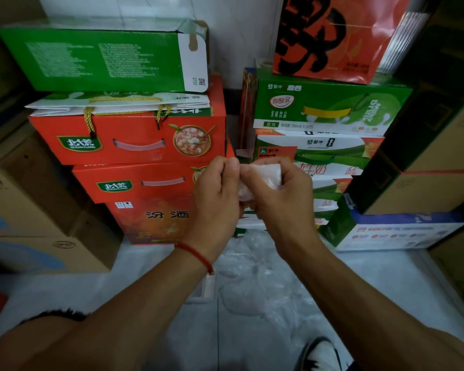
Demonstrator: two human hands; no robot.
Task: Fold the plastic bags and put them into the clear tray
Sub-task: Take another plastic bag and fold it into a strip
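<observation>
Both hands are raised in front of the stacked boxes with a small folded clear plastic bag (265, 175) between them. My right hand (281, 194) grips the folded bag with curled fingers and thumb. My left hand (216, 194), with a red string at the wrist, pinches the bag's left edge. Below the hands a heap of loose clear plastic bags (255, 274) lies on the pale floor. A white rimmed edge (206, 287) shows under my left forearm; I cannot tell whether it is the tray.
Red gift boxes (129, 140) are stacked at the left with a green carton (99, 60) on top. Green milk cartons (327, 108) stand at the right, brown cardboard boxes (38, 210) on both sides. My shoe (319, 354) is at the bottom.
</observation>
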